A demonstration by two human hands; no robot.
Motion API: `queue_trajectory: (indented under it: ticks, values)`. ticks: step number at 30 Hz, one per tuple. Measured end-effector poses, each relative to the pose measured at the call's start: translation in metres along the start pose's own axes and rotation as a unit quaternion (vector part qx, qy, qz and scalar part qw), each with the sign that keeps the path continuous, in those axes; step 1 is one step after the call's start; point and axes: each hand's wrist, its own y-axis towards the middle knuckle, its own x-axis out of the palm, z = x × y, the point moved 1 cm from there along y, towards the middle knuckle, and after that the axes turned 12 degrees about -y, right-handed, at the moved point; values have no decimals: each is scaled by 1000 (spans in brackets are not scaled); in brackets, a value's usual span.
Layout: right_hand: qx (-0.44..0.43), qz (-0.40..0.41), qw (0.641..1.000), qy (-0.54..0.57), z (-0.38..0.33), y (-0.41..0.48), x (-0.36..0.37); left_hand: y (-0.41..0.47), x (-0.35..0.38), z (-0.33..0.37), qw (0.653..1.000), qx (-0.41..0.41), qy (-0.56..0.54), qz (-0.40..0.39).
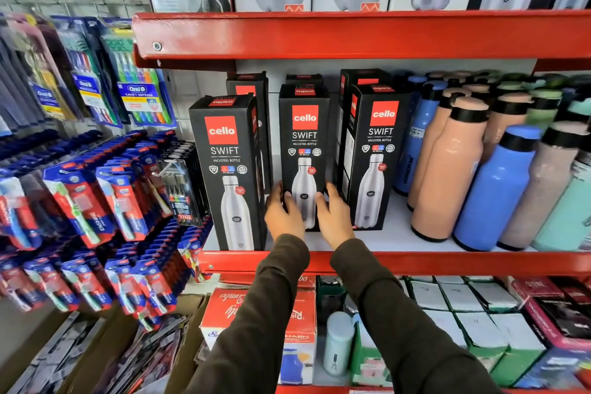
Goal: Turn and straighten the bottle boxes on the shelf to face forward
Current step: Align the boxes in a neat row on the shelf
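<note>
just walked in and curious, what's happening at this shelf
A person is straightening Cello Swift bottle boxes on a red shelf. The left hand and right hand grip the lower sides of the middle box, which faces forward. The left box and right box stand slightly turned.

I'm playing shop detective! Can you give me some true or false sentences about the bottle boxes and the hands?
1. Both hands hold the middle cello box. True: the left hand and right hand grip its lower sides.
2. The front cello boxes are white. False: they are black with red logos.
3. Loose bottles stand to the right of the boxes. True.
4. The shelf edge is blue. False: it is red.
5. The left cello box lies flat. False: it stands upright.
</note>
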Motion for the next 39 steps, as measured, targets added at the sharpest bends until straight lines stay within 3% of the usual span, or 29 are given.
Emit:
queue_trajectory:
  ticks: [15, 34, 39]
  values:
    - [-26, 4, 1000, -6, -4, -51, -21, -37, -26, -5, 998, 48, -26, -9]
    - [-44, -10, 999, 0, -4, -73, -30, -62, -40, 7, 999, 37, -30, -19]
    - [-57, 42, 997, 22, 10, -70, -42, -78, -27, 16, 988, 141, -46, 36]
